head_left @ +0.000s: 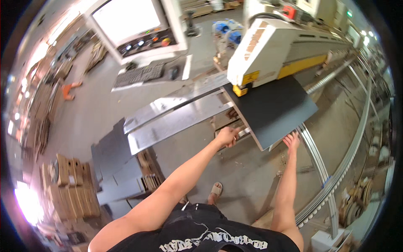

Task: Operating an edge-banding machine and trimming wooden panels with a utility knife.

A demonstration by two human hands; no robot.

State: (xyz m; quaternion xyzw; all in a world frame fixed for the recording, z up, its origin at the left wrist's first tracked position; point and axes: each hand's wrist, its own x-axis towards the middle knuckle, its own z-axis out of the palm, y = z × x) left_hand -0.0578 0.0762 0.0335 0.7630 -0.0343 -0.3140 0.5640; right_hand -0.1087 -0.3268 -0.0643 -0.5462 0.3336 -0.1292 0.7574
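Observation:
A dark grey rectangular panel point(273, 111) with a light edge lies under the head of a white and yellow machine point(268, 54). My left hand point(227, 137) is beside the panel's left edge, its fingers curled at a small pale part there; what they hold is hidden. Along the near edge, my right hand point(291, 142) touches the panel with its fingers stretched and apart. Two long metal support plates point(180, 119) run leftward from the panel.
A monitor console point(136, 31) with a keyboard point(140, 75) and a mouse point(174, 73) stands ahead on the left. Dark boards point(115, 168) are stacked at the left, beside cardboard packages point(71, 185). Metal rails point(315, 151) and a ribbed cable chain point(350, 155) curve along the right.

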